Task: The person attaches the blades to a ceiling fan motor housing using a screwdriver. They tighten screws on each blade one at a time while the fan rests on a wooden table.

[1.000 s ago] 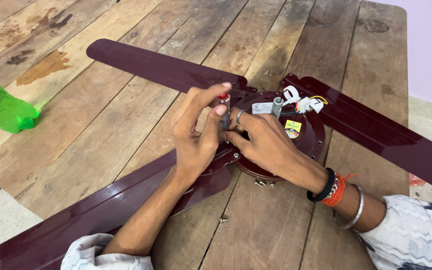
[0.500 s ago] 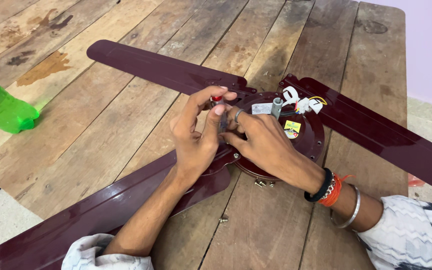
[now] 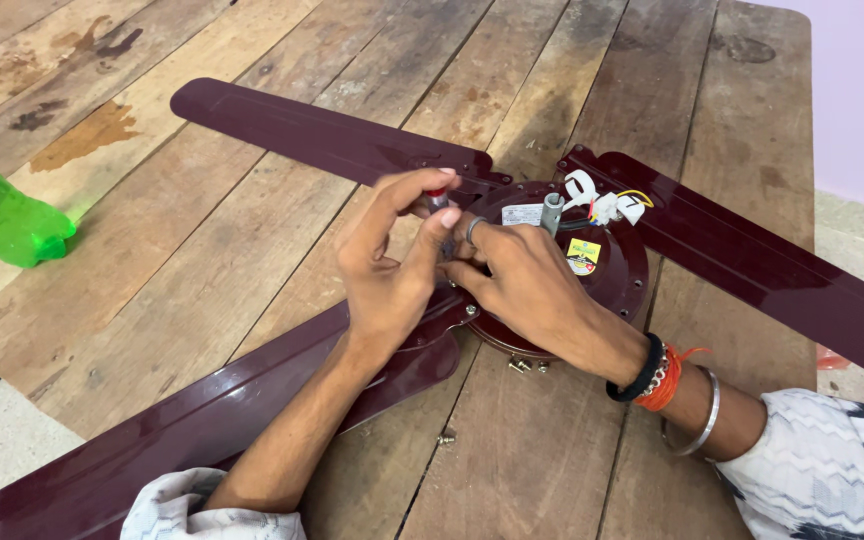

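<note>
A small red-tipped tool is being kept pinched by the left hand and steadied by the right hand, both barely shifted, over the maroon ceiling fan hub on the counter.

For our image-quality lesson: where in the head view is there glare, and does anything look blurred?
Head view: soft, even light; pale glare streaks run along the glossy fan blades; the green bottle throws a bright green glow onto the table; the left hand and right hand look sharp, with no evident motion blur.
</note>
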